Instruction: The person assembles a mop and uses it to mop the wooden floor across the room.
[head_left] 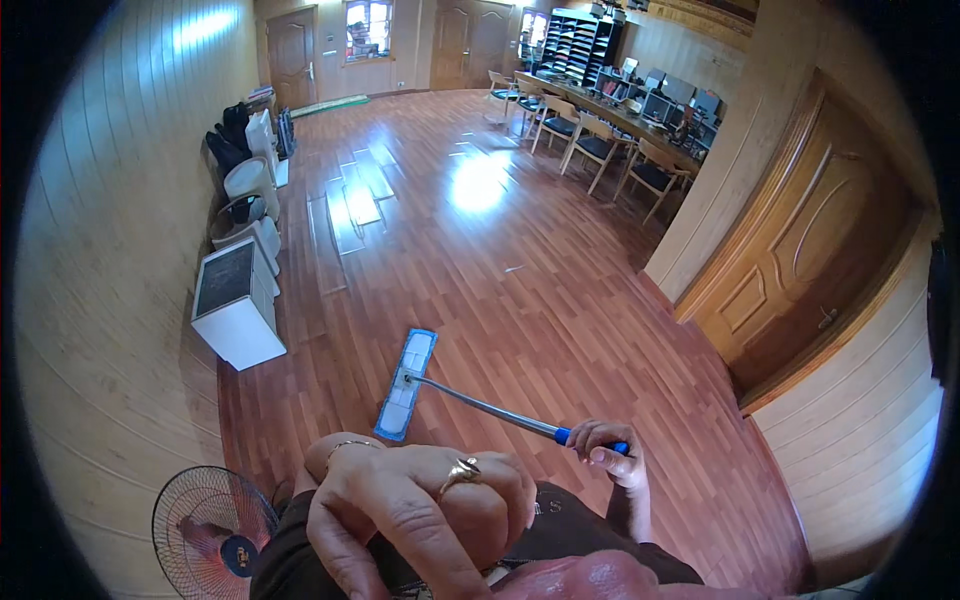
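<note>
My right hand (pixel 607 452) is closed around the blue grip of a flat mop (pixel 490 406). The mop's metal pole slants left to a long, pale mop head (pixel 402 395) with blue edges, resting on the wooden floor (pixel 480 290). Close in front of me, my left hand (pixel 425 505) is raised, its fingers bent and a gold ring and a thin bracelet on it. Its palm is hidden, so I cannot make out what, if anything, those fingers hold. The left hand is apart from the mop pole.
A round fan (pixel 213 535) stands at lower left. Along the left wall are a white cabinet (pixel 240 325), pale chairs (pixel 252 182) and dark bags (pixel 228 145). Several wooden chairs (pixel 594 145) line a long desk at the right. A wooden door (pixel 800 235) is nearer on the right.
</note>
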